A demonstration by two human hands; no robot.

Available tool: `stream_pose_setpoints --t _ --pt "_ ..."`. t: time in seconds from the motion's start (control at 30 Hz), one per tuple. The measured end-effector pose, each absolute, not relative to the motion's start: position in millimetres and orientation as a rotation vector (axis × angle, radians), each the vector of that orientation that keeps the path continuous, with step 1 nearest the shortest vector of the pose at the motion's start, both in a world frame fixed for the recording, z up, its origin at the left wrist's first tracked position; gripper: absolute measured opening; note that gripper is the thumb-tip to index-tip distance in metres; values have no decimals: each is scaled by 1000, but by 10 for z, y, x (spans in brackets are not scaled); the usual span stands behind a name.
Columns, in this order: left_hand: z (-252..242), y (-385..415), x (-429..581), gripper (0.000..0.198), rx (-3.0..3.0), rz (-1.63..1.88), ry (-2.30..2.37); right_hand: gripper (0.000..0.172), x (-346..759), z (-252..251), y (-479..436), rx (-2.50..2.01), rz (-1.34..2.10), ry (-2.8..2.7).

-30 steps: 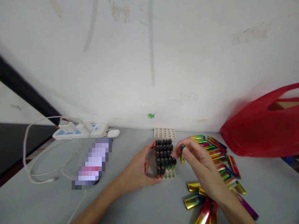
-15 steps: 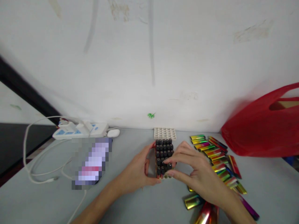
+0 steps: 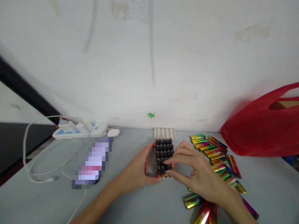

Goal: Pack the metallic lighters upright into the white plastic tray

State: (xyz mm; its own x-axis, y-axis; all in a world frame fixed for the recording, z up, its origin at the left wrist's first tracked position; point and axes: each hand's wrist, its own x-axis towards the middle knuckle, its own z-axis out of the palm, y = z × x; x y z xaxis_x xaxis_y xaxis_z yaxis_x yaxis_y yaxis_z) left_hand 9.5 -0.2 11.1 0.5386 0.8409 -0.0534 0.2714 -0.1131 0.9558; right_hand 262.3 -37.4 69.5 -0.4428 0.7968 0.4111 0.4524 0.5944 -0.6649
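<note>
A tight block of small upright cylinders with black tops [image 3: 165, 153] stands in rows on the grey table. Each top has a light ring in its middle. Pale edges of a holder [image 3: 166, 177] show under the front row. My left hand [image 3: 136, 169] grips the block's left side, fingers at the back corner and thumb at the front corner. Above the front right part, my right hand [image 3: 189, 163] has thumb and index finger closed on one black-topped cylinder [image 3: 166, 167]. The fingers partly hide that cylinder and its neighbours.
Behind the block lies a white tray with round holes [image 3: 164, 133]. Shiny coloured tubes or wrappers [image 3: 216, 152] are spread at right, beside a red bag [image 3: 261, 127]. At left are a blurred-out phone [image 3: 93, 163], white cables [image 3: 31, 168] and a power strip [image 3: 79, 130].
My right fingertips have sunk slightly at the front row, and the cylinder between them now sits lower in the gap there. My left hand has kept its place.
</note>
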Motion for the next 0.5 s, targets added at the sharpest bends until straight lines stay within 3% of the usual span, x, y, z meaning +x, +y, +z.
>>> stream_pose_setpoints --t 0.23,0.5 --pt "109 -7 107 121 1642 669 900 5 2626 723 -396 -957 600 -2116" --pt "115 -12 108 120 1619 668 915 8 2644 712 -379 -990 576 -2138"
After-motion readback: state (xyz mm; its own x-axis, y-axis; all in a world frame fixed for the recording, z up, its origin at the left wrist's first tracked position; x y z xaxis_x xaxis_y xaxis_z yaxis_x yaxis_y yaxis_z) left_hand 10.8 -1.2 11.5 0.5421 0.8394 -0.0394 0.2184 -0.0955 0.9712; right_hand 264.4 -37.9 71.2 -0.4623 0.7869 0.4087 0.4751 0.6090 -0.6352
